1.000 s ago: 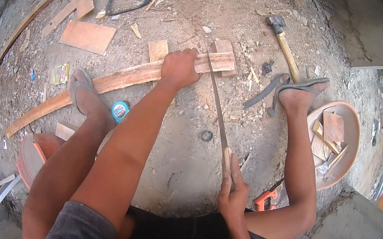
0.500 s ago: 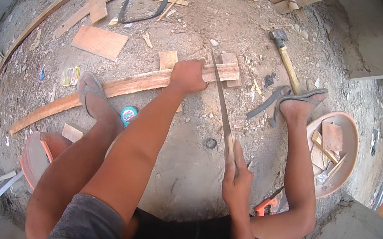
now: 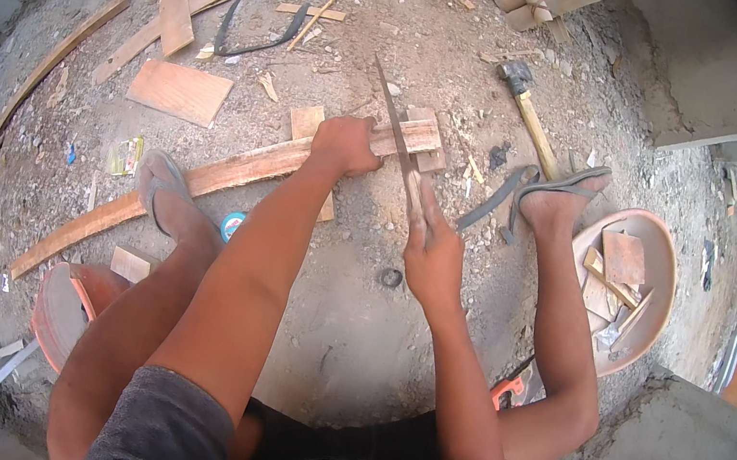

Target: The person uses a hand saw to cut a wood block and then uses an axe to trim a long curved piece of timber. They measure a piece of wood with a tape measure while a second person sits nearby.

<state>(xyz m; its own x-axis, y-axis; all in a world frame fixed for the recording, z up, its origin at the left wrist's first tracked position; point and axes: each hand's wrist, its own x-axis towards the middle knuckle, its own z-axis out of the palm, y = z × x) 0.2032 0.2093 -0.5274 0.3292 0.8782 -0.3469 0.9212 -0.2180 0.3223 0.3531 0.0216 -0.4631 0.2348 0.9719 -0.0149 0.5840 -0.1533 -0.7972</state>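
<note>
A long, slightly curved wooden plank (image 3: 248,163) slants across the ground, its right end resting on a small wood block (image 3: 435,159). My left hand (image 3: 345,145) is wrapped round the plank near that end, and my left foot in its flip-flop (image 3: 166,182) presses on it farther left. In my right hand (image 3: 435,259) is a machete (image 3: 396,120), gripped by its wooden handle. Its narrow blade points up and left, crossing the plank just right of my left hand. Whether the edge touches the wood, I cannot tell.
A hammer (image 3: 534,126) lies beside my right foot. On the right stands a basin (image 3: 663,314) with wood scraps; a saw's orange handle (image 3: 508,390) shows under my right leg. Loose boards (image 3: 179,91) lie at the far left, a blue round container (image 3: 231,225) beside my left arm.
My right hand has moved forward and left with the machete, bringing the blade farther across the plank. My left hand keeps its grip. The whole view has shifted slightly.
</note>
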